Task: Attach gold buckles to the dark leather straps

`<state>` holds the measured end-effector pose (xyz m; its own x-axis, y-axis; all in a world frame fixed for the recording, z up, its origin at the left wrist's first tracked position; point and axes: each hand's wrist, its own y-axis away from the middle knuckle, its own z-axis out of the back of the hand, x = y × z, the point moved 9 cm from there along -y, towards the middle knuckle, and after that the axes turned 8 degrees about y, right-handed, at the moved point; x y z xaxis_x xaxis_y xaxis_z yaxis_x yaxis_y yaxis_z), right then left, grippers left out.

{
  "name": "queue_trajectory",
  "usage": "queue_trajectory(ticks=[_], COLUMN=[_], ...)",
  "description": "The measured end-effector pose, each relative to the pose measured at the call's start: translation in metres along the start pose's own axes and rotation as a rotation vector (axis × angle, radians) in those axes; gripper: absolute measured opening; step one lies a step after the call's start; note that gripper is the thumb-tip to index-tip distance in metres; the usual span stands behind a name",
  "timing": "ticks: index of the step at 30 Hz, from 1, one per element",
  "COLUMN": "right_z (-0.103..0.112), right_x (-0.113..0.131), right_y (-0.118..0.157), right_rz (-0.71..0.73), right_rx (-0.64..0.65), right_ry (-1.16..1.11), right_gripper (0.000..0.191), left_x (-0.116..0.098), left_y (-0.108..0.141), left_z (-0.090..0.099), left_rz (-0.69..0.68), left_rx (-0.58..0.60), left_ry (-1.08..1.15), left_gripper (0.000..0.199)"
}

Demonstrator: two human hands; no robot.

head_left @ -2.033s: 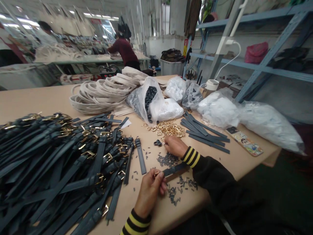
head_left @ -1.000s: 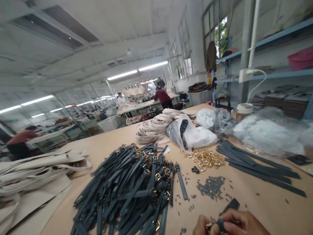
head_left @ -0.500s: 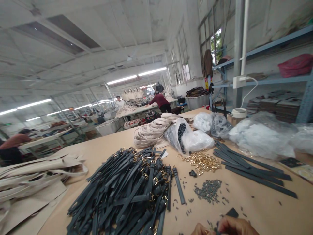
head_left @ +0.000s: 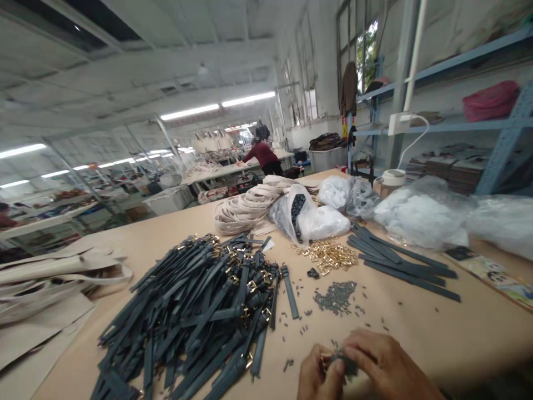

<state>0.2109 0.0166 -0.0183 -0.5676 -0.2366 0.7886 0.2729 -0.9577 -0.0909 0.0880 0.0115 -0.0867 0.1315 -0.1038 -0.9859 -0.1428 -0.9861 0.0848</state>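
Near the bottom right of the head view, my left hand (head_left: 318, 375) and my right hand (head_left: 381, 358) meet, fingers pinched on a dark strap piece (head_left: 347, 364). A bit of gold metal shows by the left fingers. Just beyond lies a heap of small dark pieces (head_left: 335, 297), then a pile of gold buckles (head_left: 328, 255). Left of my hands spreads a large pile of dark buckled straps (head_left: 187, 311), with one strap (head_left: 290, 291) lying apart. Flat dark strips (head_left: 400, 258) rest to the right.
Beige straps (head_left: 247, 208) and plastic bags (head_left: 328, 225) stand at the back of the brown table (head_left: 416, 322). Beige material (head_left: 50, 278) covers the left side. Blue shelves (head_left: 462, 125) rise at the right. A person (head_left: 264, 155) in dark red bends over a far table.
Both hands have come further into view with the dark piece between them. The camera's view has shifted, so the table items appear higher and further left.
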Motion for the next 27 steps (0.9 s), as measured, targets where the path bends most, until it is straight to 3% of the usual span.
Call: queue_trajectory(ticks=[2,4,6,9,12,16,21,24,27], right_z=[0.021,0.031,0.022,-0.001,-0.015,-0.021,-0.013,-0.017,-0.02], right_x=[0.011,0.016,0.009,-0.003,-0.003,0.0,0.004,-0.002,-0.008], right_y=[0.0,-0.002,-0.001,0.011,0.019,0.018,0.01,0.009,0.01], right_rz=[0.078,0.119,0.094,0.014,-0.049,-0.052,0.066,0.062,0.049], right_rx=[-0.103,-0.077,0.17,0.55,0.678,0.669,0.521,0.525,0.55], right_ry=[0.139,0.291,0.364,0.23,0.019,-0.055,-0.011,-0.081,-0.157], right_gripper=[0.021,0.025,0.019,0.021,0.019,0.019,0.021,0.02,0.018], left_x=[-0.018,-0.035,-0.042,-0.039,-0.032,-0.029,-0.035,-0.037,-0.032], left_y=[0.006,0.008,0.008,0.006,0.007,0.008,0.007,0.008,0.008], left_z=[-0.001,-0.001,0.001,-0.002,-0.012,-0.016,-0.014,-0.012,-0.016], left_rz=[0.032,0.03,0.043,0.077,0.113,0.134,0.068,0.024,0.067], left_rx=[0.017,0.033,0.034,0.05,0.083,0.065,0.058,0.05,0.113], left_ry=[-0.037,-0.093,-0.106,-0.09,-0.091,-0.121,-0.239,-0.318,-0.276], left_gripper=[0.036,0.031,0.028,0.027,0.026,0.024,0.018,0.016,0.016])
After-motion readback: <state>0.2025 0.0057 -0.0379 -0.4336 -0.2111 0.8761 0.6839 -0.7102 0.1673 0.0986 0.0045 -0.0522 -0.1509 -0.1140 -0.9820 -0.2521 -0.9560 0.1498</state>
